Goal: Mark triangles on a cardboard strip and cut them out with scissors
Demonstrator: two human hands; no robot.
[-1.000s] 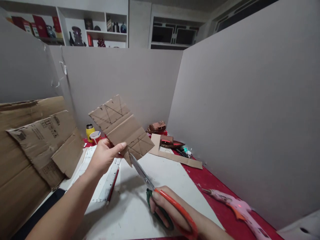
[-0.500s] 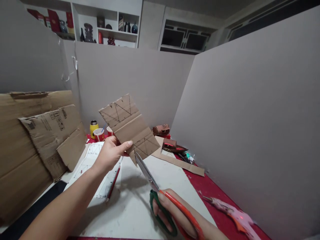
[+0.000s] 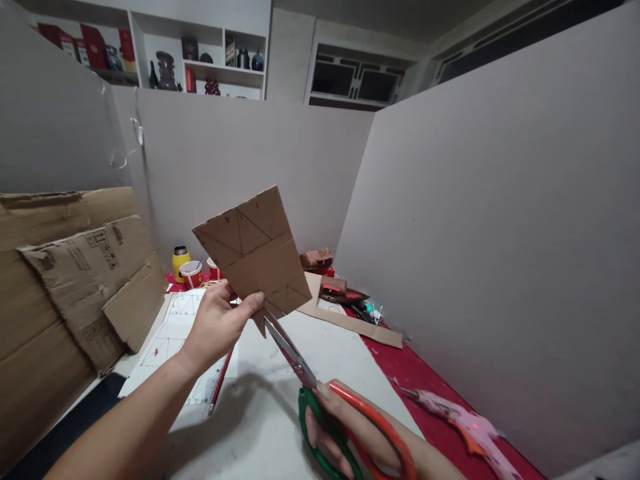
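Biggest stuff first: grey partition [image 3: 225, 147] behind the card [image 3: 255, 263], red table [image 3: 395, 363] showing to its lower right, white board [image 3: 345, 350] right below it. Bunch of cardboard [image 3: 40, 333] propped up off to the card's left, plus a sheet [image 3: 160, 350] with triangles drawn on it, lower left. The card itself is up off the board, tilted, pinched in the left hand [image 3: 220, 313], thumb on the near face, fingers tucked behind. Right hand [image 3: 350, 417] has its fingers curled through the handles of the scissors [image 3: 300, 370], tips at the card's lower edge by a pointy flap. Can't tell how wide the blades are. Pink glue gun [image 3: 465, 413] lower right of the card, pencil [image 3: 221, 383] lower left. I'd call it the cutting step, probably mid-snip. Next move calls for a steady left pinch and blades lined up with the drawn line, imo.
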